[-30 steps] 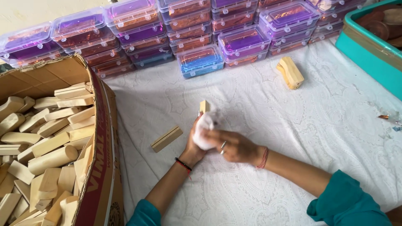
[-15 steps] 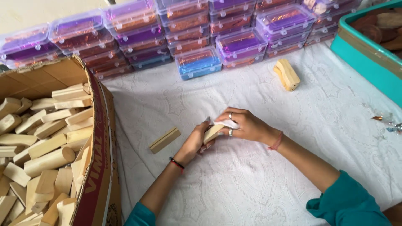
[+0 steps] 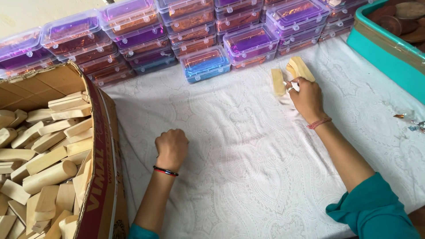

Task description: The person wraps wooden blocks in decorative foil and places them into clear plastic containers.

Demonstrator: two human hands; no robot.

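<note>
While your right hand (image 3: 306, 95) sets a wooden piece (image 3: 278, 82) beside the small pile (image 3: 301, 68), much remains.
Your left hand (image 3: 171, 147) rests as an empty-looking fist; the cardboard box (image 3: 104, 155) is nearly full.

Lighting: bright, even, diffuse; source not visible. Shadows: soft, faint, close under left hand (image 3: 171, 148) and right hand (image 3: 307, 96) on white cloth (image 3: 230, 146). Glare: small highlights on clear box lids (image 3: 133, 11) along cloth's far edge. Focus: sharp centre, cloth pattern crisp. Slight softness toward frame corners; cardboard box (image 3: 95, 146) at cloth's left edge bows a little, wide-angle distortion.
</note>
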